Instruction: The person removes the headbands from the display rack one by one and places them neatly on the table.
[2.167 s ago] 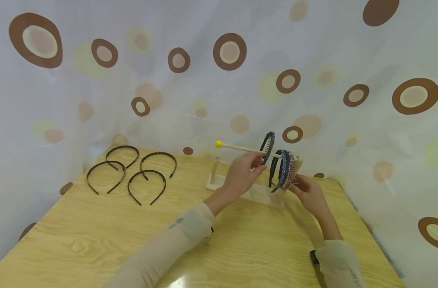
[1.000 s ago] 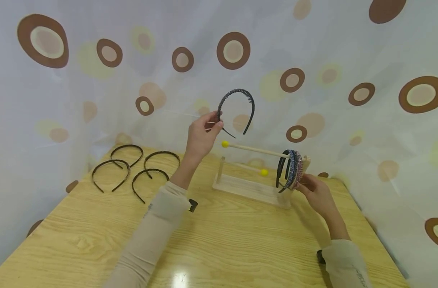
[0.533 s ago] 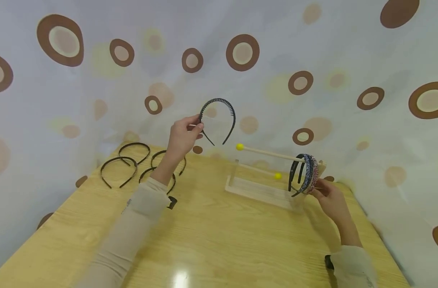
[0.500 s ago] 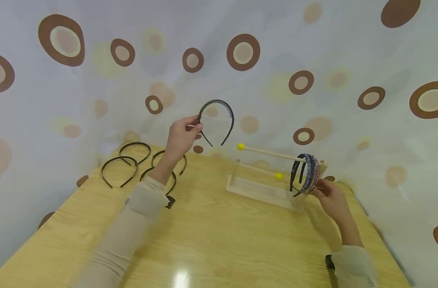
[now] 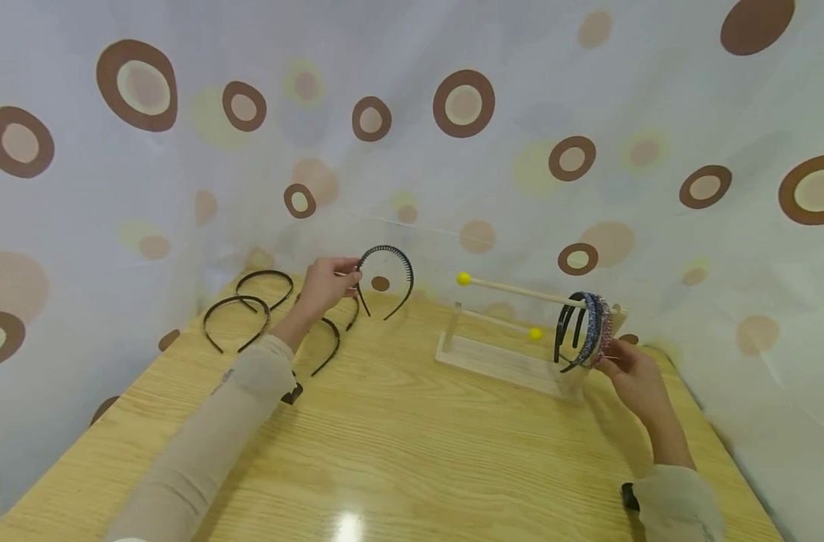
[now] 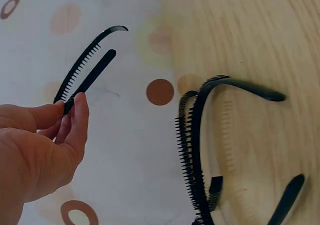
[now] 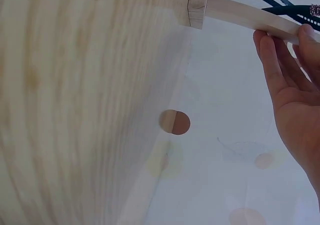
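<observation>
My left hand [image 5: 325, 287] pinches one side of a black toothed headband [image 5: 385, 248], arch up, above the table's back edge. In the left wrist view, thumb and fingers meet on that headband [image 6: 84, 60]. At the right, my right hand [image 5: 638, 376] grips the wooden display stand [image 5: 500, 366]. The right wrist view shows its thumb and fingers around the stand's upright post [image 7: 245, 14]. Several headbands [image 5: 593, 331], blue glittery, pink and black, hang bunched at the post end of the stand's upper rod [image 5: 520, 290].
Several black headbands [image 5: 237, 299] stand on the wooden table [image 5: 412, 444] at the left, partly behind the left wrist. Yellow balls cap the upper rod [image 5: 463, 278] and the lower rod [image 5: 536, 333]. A dotted curtain [image 5: 412, 165] hangs behind the table.
My left hand has drawn the black headband off the free end of the upper rod, carried it left, and lowered it. The right hand keeps its grip on the stand.
</observation>
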`<action>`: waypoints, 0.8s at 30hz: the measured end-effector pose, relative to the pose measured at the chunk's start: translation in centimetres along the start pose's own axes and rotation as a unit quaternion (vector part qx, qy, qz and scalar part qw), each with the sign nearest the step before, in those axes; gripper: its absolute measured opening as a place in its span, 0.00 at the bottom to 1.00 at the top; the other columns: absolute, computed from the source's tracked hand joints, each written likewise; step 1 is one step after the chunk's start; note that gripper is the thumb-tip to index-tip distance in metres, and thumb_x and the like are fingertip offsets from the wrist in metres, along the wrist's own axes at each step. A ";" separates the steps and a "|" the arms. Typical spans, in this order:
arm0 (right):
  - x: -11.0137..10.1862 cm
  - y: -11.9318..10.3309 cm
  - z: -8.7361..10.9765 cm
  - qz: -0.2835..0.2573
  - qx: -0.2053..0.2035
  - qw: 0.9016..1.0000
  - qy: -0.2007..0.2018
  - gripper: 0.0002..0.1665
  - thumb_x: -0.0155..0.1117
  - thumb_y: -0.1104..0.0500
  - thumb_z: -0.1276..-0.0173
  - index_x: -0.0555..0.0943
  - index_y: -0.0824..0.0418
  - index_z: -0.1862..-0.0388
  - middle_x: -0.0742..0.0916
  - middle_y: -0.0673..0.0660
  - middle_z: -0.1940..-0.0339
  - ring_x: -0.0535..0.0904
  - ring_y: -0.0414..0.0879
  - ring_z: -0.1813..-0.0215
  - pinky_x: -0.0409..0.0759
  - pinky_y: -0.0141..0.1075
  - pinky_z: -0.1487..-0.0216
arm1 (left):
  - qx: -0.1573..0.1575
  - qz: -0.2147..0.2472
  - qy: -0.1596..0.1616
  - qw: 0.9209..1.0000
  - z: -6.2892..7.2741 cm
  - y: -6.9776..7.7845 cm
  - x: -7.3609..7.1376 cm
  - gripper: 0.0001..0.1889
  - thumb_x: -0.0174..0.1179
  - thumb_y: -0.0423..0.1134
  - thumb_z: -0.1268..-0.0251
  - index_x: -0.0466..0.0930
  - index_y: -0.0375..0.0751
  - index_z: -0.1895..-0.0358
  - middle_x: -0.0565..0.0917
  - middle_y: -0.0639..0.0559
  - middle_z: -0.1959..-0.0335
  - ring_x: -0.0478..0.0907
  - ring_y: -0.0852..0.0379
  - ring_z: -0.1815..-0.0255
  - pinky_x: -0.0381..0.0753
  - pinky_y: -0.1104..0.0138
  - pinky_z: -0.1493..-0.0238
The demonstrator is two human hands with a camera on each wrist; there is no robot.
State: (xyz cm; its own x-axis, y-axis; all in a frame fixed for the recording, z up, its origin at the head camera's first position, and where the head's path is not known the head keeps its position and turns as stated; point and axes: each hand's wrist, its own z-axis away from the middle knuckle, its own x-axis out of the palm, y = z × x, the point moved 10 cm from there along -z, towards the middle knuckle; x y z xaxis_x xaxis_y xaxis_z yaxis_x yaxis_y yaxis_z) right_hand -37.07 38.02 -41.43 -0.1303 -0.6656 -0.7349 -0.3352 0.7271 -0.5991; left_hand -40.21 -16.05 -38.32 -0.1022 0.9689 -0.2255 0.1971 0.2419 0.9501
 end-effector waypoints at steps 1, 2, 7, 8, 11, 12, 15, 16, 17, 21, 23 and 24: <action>0.0 0.0 0.0 -0.002 0.000 1.000 -0.001 0.30 0.58 0.54 0.19 0.70 0.73 0.29 0.82 0.73 0.42 0.80 0.66 0.43 0.78 0.34 0.52 | -0.014 0.008 -0.006 1.000 -0.1 -0.7 0.3 0.20 0.60 0.31 0.24 0.77 0.33 0.33 0.81 0.36 0.48 0.83 0.43 0.52 0.86 0.64 0.58; 0.0 0.0 0.0 -0.003 0.000 1.000 -0.001 0.30 0.58 0.54 0.19 0.70 0.73 0.29 0.82 0.73 0.42 0.80 0.66 0.43 0.77 0.32 0.52 | -0.029 0.020 -0.013 0.999 -0.2 -1.5 0.5 0.20 0.60 0.30 0.24 0.76 0.32 0.32 0.81 0.36 0.48 0.83 0.42 0.52 0.86 0.63 0.56; -0.1 -0.1 0.0 -0.008 0.005 1.000 0.005 0.29 0.58 0.56 0.19 0.70 0.73 0.29 0.82 0.73 0.42 0.80 0.66 0.44 0.76 0.25 0.55 | -0.078 0.071 -0.052 0.993 -1.0 -4.5 2.3 0.20 0.58 0.29 0.24 0.74 0.28 0.33 0.78 0.31 0.42 0.79 0.39 0.44 0.80 0.51 0.44; -0.2 0.0 0.0 -0.008 0.007 1.000 0.007 0.29 0.58 0.56 0.19 0.70 0.74 0.29 0.82 0.73 0.42 0.80 0.67 0.44 0.76 0.25 0.56 | -0.080 0.076 -0.061 0.992 -1.2 -4.9 2.7 0.20 0.58 0.28 0.24 0.74 0.27 0.33 0.77 0.30 0.41 0.77 0.37 0.42 0.79 0.49 0.42; -0.4 -0.1 0.1 -0.006 0.013 1.000 0.009 0.27 0.56 0.58 0.19 0.69 0.75 0.29 0.81 0.74 0.42 0.80 0.68 0.43 0.79 0.34 0.52 | -0.080 0.077 -0.081 0.990 -1.8 -5.7 3.6 0.20 0.57 0.27 0.24 0.73 0.25 0.33 0.75 0.28 0.40 0.74 0.32 0.39 0.76 0.45 0.39; -0.4 0.0 0.1 -0.005 0.017 1.000 0.008 0.28 0.55 0.58 0.18 0.69 0.75 0.29 0.81 0.74 0.41 0.80 0.68 0.43 0.80 0.38 0.52 | -0.078 0.068 -0.087 0.991 -2.0 -5.9 3.9 0.20 0.57 0.27 0.24 0.73 0.25 0.32 0.75 0.27 0.39 0.74 0.32 0.38 0.76 0.45 0.39; -0.4 0.2 0.1 -0.009 0.025 1.000 0.006 0.28 0.53 0.60 0.18 0.67 0.75 0.27 0.80 0.75 0.40 0.79 0.69 0.42 0.80 0.41 0.50 | -0.078 0.039 -0.095 0.992 -2.4 -6.4 4.4 0.21 0.56 0.27 0.23 0.71 0.26 0.31 0.75 0.29 0.38 0.73 0.32 0.37 0.77 0.47 0.41; -0.4 0.3 0.1 -0.011 0.026 1.000 0.006 0.28 0.53 0.60 0.18 0.66 0.76 0.27 0.80 0.76 0.40 0.79 0.69 0.41 0.80 0.39 0.51 | -0.079 0.026 -0.096 0.992 -2.5 -6.5 4.4 0.21 0.56 0.27 0.23 0.71 0.27 0.30 0.75 0.30 0.37 0.74 0.32 0.37 0.78 0.48 0.41; -0.4 0.4 0.1 -0.014 0.026 1.000 0.007 0.28 0.53 0.60 0.18 0.66 0.76 0.27 0.79 0.76 0.40 0.78 0.69 0.41 0.80 0.34 0.52 | -0.080 0.014 -0.095 0.992 -2.7 -6.6 4.5 0.21 0.56 0.28 0.23 0.71 0.27 0.30 0.75 0.30 0.38 0.75 0.33 0.38 0.79 0.48 0.42; -0.3 0.6 -0.1 -0.024 0.020 0.999 0.015 0.27 0.54 0.62 0.19 0.68 0.76 0.28 0.80 0.76 0.41 0.79 0.68 0.42 0.74 0.21 0.58 | -0.079 -0.043 -0.090 0.992 -3.2 -7.1 4.2 0.20 0.56 0.27 0.23 0.73 0.26 0.32 0.79 0.32 0.41 0.83 0.38 0.48 0.84 0.54 0.49; -0.4 0.7 -0.1 -0.024 0.021 0.999 0.017 0.27 0.54 0.61 0.19 0.68 0.75 0.28 0.81 0.75 0.41 0.79 0.67 0.42 0.76 0.23 0.56 | -0.074 -0.068 -0.088 0.991 -3.4 -7.1 4.1 0.19 0.56 0.26 0.24 0.74 0.23 0.34 0.80 0.31 0.44 0.86 0.42 0.55 0.86 0.58 0.55; -0.3 0.8 -0.1 -0.026 0.024 0.999 0.014 0.28 0.54 0.60 0.18 0.68 0.75 0.27 0.81 0.75 0.41 0.79 0.67 0.42 0.79 0.28 0.54 | -0.071 -0.083 -0.088 0.990 -3.4 -7.0 4.1 0.18 0.55 0.25 0.24 0.74 0.22 0.35 0.81 0.31 0.45 0.86 0.44 0.58 0.86 0.60 0.57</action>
State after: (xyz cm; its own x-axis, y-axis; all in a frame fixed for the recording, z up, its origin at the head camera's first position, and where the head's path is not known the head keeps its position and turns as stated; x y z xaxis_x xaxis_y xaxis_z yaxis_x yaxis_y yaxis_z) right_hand -37.37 38.78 -41.60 -0.1405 -0.7066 -0.6935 -0.2970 0.6983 -0.6513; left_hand -45.37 -13.95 -45.20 0.0526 0.9135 -0.4035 0.0524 0.4009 0.9146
